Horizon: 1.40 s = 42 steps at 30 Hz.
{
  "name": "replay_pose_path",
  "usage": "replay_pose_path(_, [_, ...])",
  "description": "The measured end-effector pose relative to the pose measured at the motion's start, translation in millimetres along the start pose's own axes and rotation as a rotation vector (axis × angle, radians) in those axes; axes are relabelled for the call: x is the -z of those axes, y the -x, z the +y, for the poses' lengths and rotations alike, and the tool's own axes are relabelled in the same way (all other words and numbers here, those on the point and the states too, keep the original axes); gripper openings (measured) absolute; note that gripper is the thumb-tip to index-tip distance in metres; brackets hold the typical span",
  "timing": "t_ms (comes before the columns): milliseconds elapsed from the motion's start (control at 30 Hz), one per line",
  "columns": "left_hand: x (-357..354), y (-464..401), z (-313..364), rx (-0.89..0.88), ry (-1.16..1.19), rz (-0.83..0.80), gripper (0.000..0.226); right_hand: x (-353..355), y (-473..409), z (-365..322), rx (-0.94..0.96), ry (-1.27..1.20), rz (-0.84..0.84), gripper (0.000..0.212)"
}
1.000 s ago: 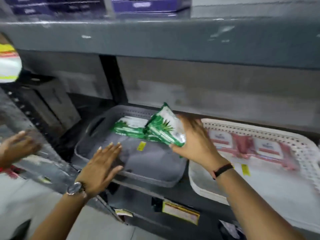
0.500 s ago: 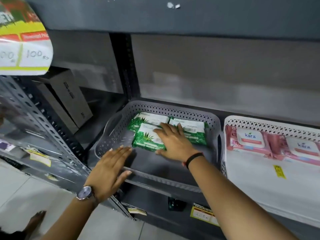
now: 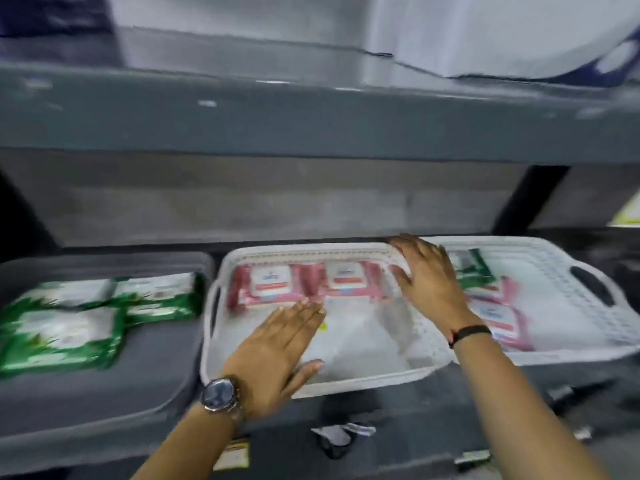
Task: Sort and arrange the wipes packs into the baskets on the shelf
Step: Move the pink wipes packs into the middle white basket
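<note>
Three baskets stand side by side on the shelf. The grey basket (image 3: 156, 393) at the left holds three green wipes packs (image 3: 65, 336). The middle white basket (image 3: 363, 379) has two pink packs (image 3: 311, 284) along its back wall. The right white basket (image 3: 571, 271) holds a green pack (image 3: 472, 268) and pink packs (image 3: 502, 320). My left hand (image 3: 277, 348), watch on the wrist, lies flat and open over the middle basket's front. My right hand (image 3: 427, 282) is open with fingers spread over the rims where the two white baskets meet, holding nothing.
A grey shelf board (image 3: 311, 123) hangs low above the baskets, with white packaging (image 3: 502, 32) on top. A dark upright post (image 3: 530, 199) stands at the back right. Price labels (image 3: 235, 455) hang on the shelf's front edge.
The view has swung right from the grey basket to the white ones. My right hand let go of the green pack, now lying in the grey basket, and both hands moved right over the white baskets.
</note>
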<state>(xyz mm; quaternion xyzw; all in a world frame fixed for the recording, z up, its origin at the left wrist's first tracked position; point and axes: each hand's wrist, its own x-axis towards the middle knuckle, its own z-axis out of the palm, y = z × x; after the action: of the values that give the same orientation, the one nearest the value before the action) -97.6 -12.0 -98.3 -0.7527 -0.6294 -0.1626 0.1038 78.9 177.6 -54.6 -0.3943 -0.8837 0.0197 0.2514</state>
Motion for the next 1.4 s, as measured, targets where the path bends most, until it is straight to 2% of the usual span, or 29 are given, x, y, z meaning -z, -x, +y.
replay_pose_path(67, [-17.4,-30.7,29.9,-0.065,0.002,-0.019,0.059,14.5,12.7,52.0,-0.14,0.073,-0.035,0.042])
replay_pose_path(167, [-42.4,-60.5,66.3,-0.132,-0.006,-0.071,0.06,20.7,27.8,105.2,-0.254,0.186,-0.216,0.053])
replay_pose_path(400, [-81.6,-105.5,119.9,-0.143,0.033,-0.118,0.075,16.7,-5.1,150.9,-0.145,0.248,-0.49,0.069])
replay_pose_path(567, [-94.1,-113.0,119.6,-0.086,-0.002,-0.141,0.071,6.1,-38.2,161.1,-0.109,0.268,-0.72,0.083])
replay_pose_path(667, [-94.8,-111.6,120.7,-0.084,-0.016,-0.151,0.069,2.1,-48.4,165.3,-0.143,0.223,-0.788,0.09])
replay_pose_path(833, [-92.1,-110.7,119.3,-0.073,-0.009,-0.199,0.069,5.8,-48.3,162.4,-0.069,0.305,-0.649,0.085])
replay_pose_path(967, [-82.3,-110.4,118.6,-0.075,0.011,-0.156,0.07,28.2,-37.2,149.3,-0.051,0.397,-0.375,0.076])
replay_pose_path(1067, [-65.8,-94.5,102.9,-0.061,0.006,-0.118,0.067,53.0,-30.6,121.3,-0.048,0.368,-0.169,0.071])
replay_pose_path(1167, [-41.1,-56.4,64.9,0.016,-0.011,-0.063,0.06,62.4,-25.8,70.8,-0.015,0.237,-0.009,0.068])
replay_pose_path(1267, [-7.8,2.8,13.6,0.178,-0.046,-0.016,0.059,45.9,-23.1,-0.4,-0.001,0.04,0.036,0.065])
replay_pose_path(1400, [39.7,103.3,-62.0,0.433,-0.137,-0.023,0.06,-2.6,-17.7,-107.2,0.142,-0.116,0.099,0.058])
